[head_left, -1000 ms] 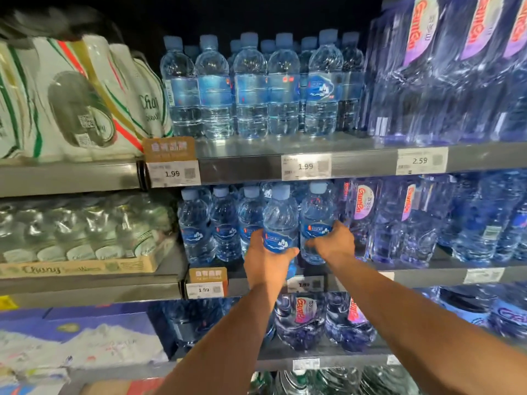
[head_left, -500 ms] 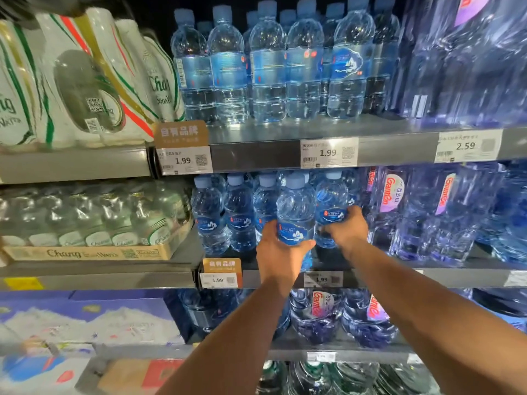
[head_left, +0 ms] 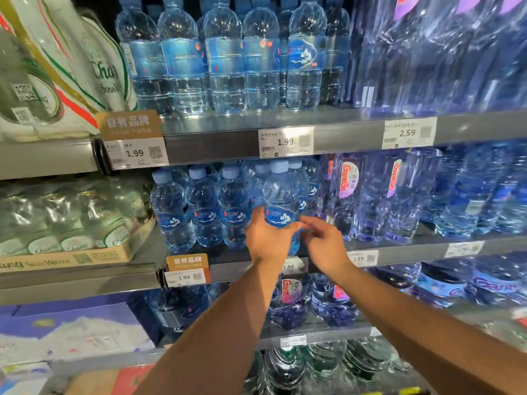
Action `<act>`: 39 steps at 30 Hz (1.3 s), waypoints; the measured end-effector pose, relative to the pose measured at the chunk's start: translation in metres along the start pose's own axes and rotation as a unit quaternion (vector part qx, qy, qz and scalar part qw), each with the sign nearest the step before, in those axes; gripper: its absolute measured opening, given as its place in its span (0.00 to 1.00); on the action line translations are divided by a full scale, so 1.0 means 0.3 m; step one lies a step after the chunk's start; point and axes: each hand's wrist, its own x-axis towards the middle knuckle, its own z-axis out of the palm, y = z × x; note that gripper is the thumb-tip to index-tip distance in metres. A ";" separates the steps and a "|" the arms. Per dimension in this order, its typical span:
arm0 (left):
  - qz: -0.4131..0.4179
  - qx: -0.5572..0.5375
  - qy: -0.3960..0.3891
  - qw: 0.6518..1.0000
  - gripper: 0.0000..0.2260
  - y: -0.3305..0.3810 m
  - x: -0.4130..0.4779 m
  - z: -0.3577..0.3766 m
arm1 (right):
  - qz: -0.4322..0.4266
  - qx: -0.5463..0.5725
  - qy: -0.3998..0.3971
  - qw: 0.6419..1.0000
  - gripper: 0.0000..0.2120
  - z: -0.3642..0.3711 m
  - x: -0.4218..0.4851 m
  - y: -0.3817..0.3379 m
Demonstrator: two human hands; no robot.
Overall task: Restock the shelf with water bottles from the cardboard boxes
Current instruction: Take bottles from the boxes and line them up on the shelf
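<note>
A water bottle (head_left: 281,206) is upright at the front edge of the middle shelf (head_left: 413,249), gripped round its lower half by the left hand (head_left: 266,240). The right hand (head_left: 325,246) hovers just beside it, fingers loose and holding nothing; whether its fingertips touch the bottle cannot be told. A row of like bottles (head_left: 204,209) lines the shelf to the left, with large Ganten bottles (head_left: 370,195) to the right. A 1.99 price tag (head_left: 185,277) hangs on the shelf edge, lower left.
</note>
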 end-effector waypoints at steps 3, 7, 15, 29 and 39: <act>-0.014 -0.005 -0.023 1.000 0.21 0.029 -0.013 0.059 | -0.008 0.023 -0.008 1.000 0.17 -0.027 -0.009 -0.007; -0.030 -0.089 -0.051 0.994 0.11 0.056 -0.021 0.095 | 0.045 0.041 0.004 0.998 0.16 -0.051 0.011 -0.011; -0.105 -0.165 -0.089 0.977 0.16 0.033 -0.018 0.144 | 0.140 0.102 0.014 0.985 0.14 -0.063 0.019 -0.010; -0.157 -0.257 -0.095 0.949 0.15 -0.007 -0.043 0.163 | 0.101 0.121 0.148 0.976 0.19 -0.016 0.018 0.013; -0.155 -0.272 -0.088 0.946 0.12 0.007 -0.048 0.181 | 0.110 0.125 0.137 0.976 0.17 -0.037 0.031 -0.007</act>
